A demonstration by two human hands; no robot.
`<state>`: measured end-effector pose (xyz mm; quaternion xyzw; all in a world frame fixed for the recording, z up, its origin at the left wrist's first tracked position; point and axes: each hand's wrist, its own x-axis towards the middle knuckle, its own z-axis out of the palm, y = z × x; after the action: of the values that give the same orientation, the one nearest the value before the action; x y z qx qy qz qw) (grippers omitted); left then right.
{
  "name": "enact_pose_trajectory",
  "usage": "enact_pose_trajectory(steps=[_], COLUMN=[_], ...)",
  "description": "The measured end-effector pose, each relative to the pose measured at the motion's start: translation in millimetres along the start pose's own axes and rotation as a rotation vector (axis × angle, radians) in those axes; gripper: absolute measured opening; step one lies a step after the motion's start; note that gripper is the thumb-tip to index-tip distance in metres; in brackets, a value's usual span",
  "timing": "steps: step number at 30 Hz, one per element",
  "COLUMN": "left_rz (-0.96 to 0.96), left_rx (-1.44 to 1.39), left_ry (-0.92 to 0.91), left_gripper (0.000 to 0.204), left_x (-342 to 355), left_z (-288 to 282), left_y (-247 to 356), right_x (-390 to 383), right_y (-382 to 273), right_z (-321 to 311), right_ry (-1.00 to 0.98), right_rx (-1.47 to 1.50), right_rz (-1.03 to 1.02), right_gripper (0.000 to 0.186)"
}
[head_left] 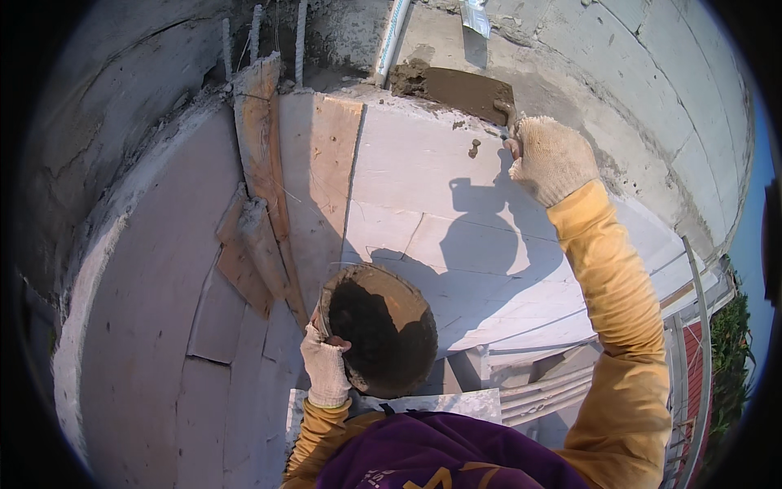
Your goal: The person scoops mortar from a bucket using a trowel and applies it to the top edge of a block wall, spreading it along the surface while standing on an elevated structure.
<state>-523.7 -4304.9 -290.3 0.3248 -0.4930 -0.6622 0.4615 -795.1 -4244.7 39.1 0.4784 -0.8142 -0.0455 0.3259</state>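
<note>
My right hand point(556, 160), in a knitted work glove, is closed round the handle of a trowel point(471, 91). The trowel's long blade is coated in wet brown mortar and lies against the ledge along the top of the pale block wall point(391, 155). A lump of mortar point(410, 79) sits at the blade's left end, and small blobs stick to the wall below it. Near my body, my gloved left hand point(327, 364) grips the rim of a round bucket point(411, 322). The bucket is tilted; deep shadow hides part of its inside.
Rough wooden boards point(259, 147) lean on the wall to the left, below upright steel bars point(300, 41). A white pipe point(393, 37) rises beside the mortar. Curved block walls stand on both sides. Pipes point(550, 391) and a metal rail point(699, 326) lie at lower right.
</note>
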Motion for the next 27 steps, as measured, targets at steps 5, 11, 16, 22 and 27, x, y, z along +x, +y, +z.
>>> enact_pose_trajectory(steps=[5, 11, 16, 22, 27], left_rz=[-0.069, 0.031, -0.063, -0.090, -0.026], left_rx=[-0.096, 0.002, -0.008, -0.045, -0.036], left_ry=[-0.010, -0.060, -0.055, -0.046, -0.062], left_gripper=[0.069, 0.069, 0.067, 0.060, 0.068], left_x=[-3, 4, 0, -3, -1], left_z=[-1, -2, -6, -14, -13], left_y=[4, 7, -3, -8, -4], right_x=[-6, 19, 19, 15, 32], right_y=[31, -43, -18, -1, -3], right_z=[-22, 0, -5, -45, 0], right_ry=[0.087, 0.184, -0.021, 0.176, 0.098], right_rx=[-0.109, 0.164, 0.040, -0.187, -0.144], right_rz=[0.025, -0.175, -0.018, -0.009, -0.156], right_gripper=[0.020, 0.016, 0.014, 0.020, 0.021])
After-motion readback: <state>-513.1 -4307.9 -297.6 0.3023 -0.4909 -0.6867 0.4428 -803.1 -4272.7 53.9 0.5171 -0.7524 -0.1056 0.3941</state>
